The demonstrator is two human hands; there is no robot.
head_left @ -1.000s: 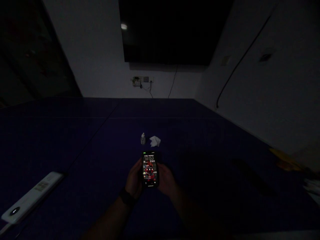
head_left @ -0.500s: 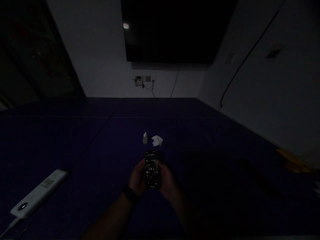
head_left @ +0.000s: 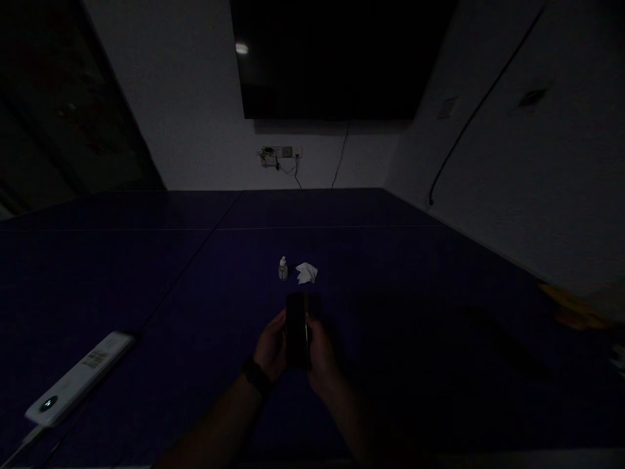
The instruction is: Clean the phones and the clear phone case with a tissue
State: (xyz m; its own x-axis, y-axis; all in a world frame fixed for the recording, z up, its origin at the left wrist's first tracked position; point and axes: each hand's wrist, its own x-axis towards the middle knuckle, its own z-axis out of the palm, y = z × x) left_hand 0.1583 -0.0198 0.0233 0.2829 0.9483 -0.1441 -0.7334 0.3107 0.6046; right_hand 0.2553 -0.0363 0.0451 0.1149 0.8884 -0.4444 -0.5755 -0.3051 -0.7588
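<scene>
A smartphone (head_left: 297, 332) with a dark screen is held upright between both of my hands, above the dark blue tabletop (head_left: 205, 378). My left hand (head_left: 271, 346) grips its left edge; a dark band (head_left: 256, 376) circles that wrist. Along the other edge, my right hand (head_left: 321, 352) is closed on the phone, its thumb at the side. The fingers behind the phone are hidden. Just past the phone stand a small clear bottle with a white top (head_left: 283, 268) and, to its right, a crumpled white tissue (head_left: 306, 273).
To the left lies a long white device (head_left: 81, 378) with a round dark button and a cable. Something yellow (head_left: 573, 309) sits at the right edge. A large dark television (head_left: 336, 58) hangs on the far wall above sockets (head_left: 286, 152) and cables. The room is dim.
The phone's screen, lit with controls half a second ago, is now dark, and the phone appears slightly turned. Both hands keep their hold. The view has shifted slightly.
</scene>
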